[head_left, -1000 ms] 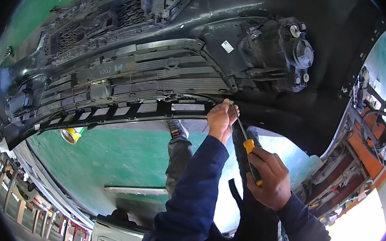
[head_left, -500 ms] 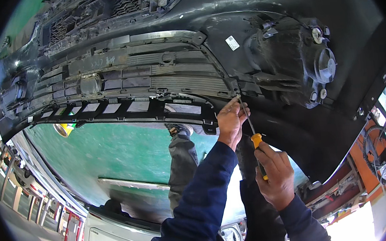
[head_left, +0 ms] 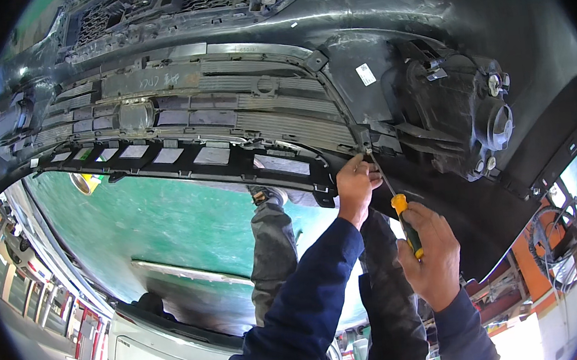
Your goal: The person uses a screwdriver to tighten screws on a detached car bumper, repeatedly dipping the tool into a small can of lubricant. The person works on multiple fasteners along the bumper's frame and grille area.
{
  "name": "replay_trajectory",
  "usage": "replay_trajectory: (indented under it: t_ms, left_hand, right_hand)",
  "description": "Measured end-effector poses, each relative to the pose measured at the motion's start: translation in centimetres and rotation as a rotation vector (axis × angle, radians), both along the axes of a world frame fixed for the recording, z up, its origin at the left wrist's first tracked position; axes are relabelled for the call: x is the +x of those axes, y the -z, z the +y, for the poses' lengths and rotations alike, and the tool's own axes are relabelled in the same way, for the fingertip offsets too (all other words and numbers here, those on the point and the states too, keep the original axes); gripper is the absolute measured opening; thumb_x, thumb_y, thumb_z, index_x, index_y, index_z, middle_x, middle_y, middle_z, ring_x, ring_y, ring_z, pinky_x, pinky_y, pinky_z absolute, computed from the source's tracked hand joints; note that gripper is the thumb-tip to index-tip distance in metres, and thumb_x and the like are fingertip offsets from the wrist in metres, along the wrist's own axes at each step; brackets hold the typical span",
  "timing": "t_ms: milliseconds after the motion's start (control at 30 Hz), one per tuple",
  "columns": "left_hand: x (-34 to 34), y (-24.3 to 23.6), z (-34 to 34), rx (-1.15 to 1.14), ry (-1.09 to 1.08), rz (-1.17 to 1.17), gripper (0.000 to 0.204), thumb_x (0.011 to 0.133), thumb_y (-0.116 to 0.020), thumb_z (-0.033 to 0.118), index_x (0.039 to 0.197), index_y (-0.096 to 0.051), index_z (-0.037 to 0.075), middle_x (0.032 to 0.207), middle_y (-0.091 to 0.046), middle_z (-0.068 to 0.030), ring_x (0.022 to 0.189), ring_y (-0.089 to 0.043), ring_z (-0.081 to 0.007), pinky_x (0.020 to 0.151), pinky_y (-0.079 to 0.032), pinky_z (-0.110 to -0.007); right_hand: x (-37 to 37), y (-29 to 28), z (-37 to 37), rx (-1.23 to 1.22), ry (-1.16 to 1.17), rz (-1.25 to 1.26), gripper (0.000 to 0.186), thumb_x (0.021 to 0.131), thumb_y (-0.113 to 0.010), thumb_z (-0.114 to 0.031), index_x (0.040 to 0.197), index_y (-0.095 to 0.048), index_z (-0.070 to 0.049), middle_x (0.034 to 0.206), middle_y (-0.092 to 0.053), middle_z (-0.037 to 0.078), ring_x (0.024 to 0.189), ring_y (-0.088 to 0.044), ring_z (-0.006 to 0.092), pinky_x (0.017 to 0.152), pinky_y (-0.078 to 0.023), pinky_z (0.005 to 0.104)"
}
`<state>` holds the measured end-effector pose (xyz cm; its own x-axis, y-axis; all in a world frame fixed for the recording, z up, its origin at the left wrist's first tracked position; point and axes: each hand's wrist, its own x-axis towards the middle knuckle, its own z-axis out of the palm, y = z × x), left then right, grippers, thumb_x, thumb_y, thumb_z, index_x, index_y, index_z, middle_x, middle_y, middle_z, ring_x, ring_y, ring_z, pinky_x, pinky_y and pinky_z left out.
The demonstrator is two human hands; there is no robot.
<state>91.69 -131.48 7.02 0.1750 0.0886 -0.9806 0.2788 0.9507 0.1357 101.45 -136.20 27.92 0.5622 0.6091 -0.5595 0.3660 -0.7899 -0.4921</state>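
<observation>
A screwdriver (head_left: 398, 203) with a yellow and dark handle is in my right hand (head_left: 433, 253), its fingers and thumb closed around the handle. Its thin shaft slants up and left to a corner tab of the black bumper (head_left: 339, 57). Beside the shaft tip, my left hand (head_left: 358, 186) has its fingertips pinched at that tab; whatever lies between them is too small to make out. A slatted grille (head_left: 283, 123) spans the bumper to the left of my hands. To their right sits a dark lamp housing (head_left: 452, 115) with round caps.
Below the bumper lies a green floor (head_left: 188, 217) with a long pale strip (head_left: 193, 271) on it. My legs (head_left: 272, 251) stand under my arms. A white car (head_left: 159, 355) is at lower left. Coiled cables (head_left: 552, 245) hang beside an orange panel at right.
The view has shifted, so the bumper sits further right and lower in the picture. Both hands stay by the same tab, with the right one still around the screwdriver handle.
</observation>
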Motion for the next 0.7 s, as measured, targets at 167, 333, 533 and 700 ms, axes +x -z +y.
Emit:
replay_trajectory:
  t_ms: [167, 333, 533, 700]
  left_hand:
    - [-4.6, -6.8, 0.4, 0.103, 0.085, -0.027, 0.021, 0.106, -0.065, 0.017, 0.116, -0.071, 0.000, 0.100, -0.066, -0.0030, 0.077, -0.061, -0.0085, 0.067, -0.055, -0.024]
    - [-10.5, -9.7, 0.7, 0.023, 0.247, -0.022, 0.040, 0.103, -0.071, 0.036, 0.083, -0.070, 0.001, 0.082, -0.064, -0.0033, 0.064, -0.056, -0.0092, 0.058, -0.044, -0.026]
    - [-12.5, -5.8, -2.3, -0.142, 0.337, 0.038, 0.074, 0.090, -0.067, 0.076, 0.070, -0.067, 0.004, 0.060, -0.048, 0.0019, 0.049, -0.043, -0.0105, 0.050, -0.032, -0.028]
    - [-11.1, -1.9, -6.5, -0.357, 0.524, 0.061, 0.082, 0.086, -0.069, 0.077, 0.085, -0.079, -0.004, 0.089, -0.078, -0.0183, 0.092, -0.073, -0.0294, 0.088, -0.051, -0.039]
  right_hand:
    - [0.7, 0.5, 4.5, -0.090, 0.003, -0.009, 0.041, 0.082, -0.076, -0.009, 0.120, -0.065, -0.001, 0.115, -0.070, 0.018, 0.091, -0.071, 0.0370, 0.077, -0.057, 0.0418]
    - [0.9, 1.6, 7.0, -0.062, -0.019, -0.063, 0.034, 0.086, -0.076, -0.015, 0.115, -0.065, -0.003, 0.107, -0.070, 0.015, 0.081, -0.072, 0.0379, 0.068, -0.056, 0.0423]
    - [0.0, 2.8, 7.7, 0.130, -0.330, -0.266, 0.029, 0.088, -0.084, -0.018, 0.108, -0.069, -0.005, 0.103, -0.069, 0.008, 0.071, -0.071, 0.0287, 0.059, -0.055, 0.0354]
    - [0.3, 1.5, 8.8, 0.012, -0.505, -0.137, 0.040, 0.083, -0.082, -0.010, 0.120, -0.068, -0.007, 0.112, -0.068, 0.009, 0.083, -0.072, 0.0307, 0.065, -0.058, 0.0373]
